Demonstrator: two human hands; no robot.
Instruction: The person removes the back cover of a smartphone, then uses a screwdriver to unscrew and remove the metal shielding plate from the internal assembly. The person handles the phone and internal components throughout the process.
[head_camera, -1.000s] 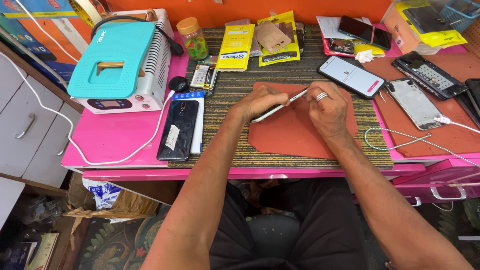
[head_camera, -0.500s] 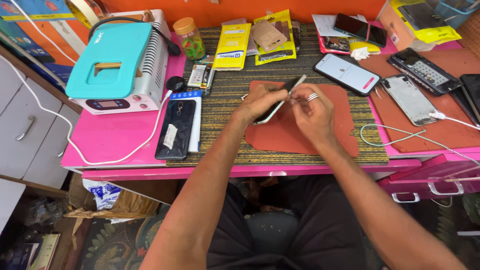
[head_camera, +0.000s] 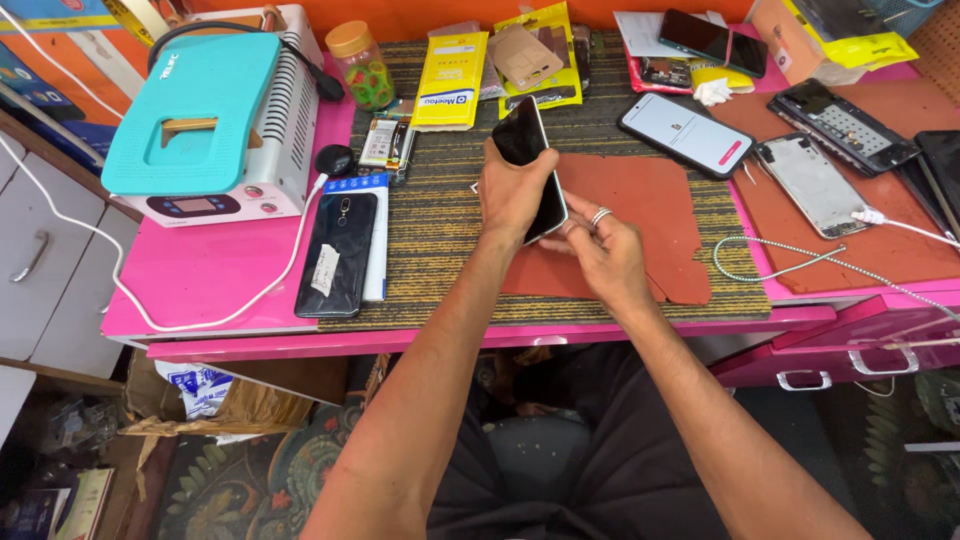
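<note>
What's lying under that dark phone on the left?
The dark phone lies on a white and blue box, whose right edge shows. The rest is covered.

Two bare forearms reach forward from the bottom of the view and converge at the centre. The left hand is raised, its back facing the camera, fingers curled closed in a grip. The right hand sits just beside and below it, fingertips touching near the left palm, a ring on one finger.
</note>
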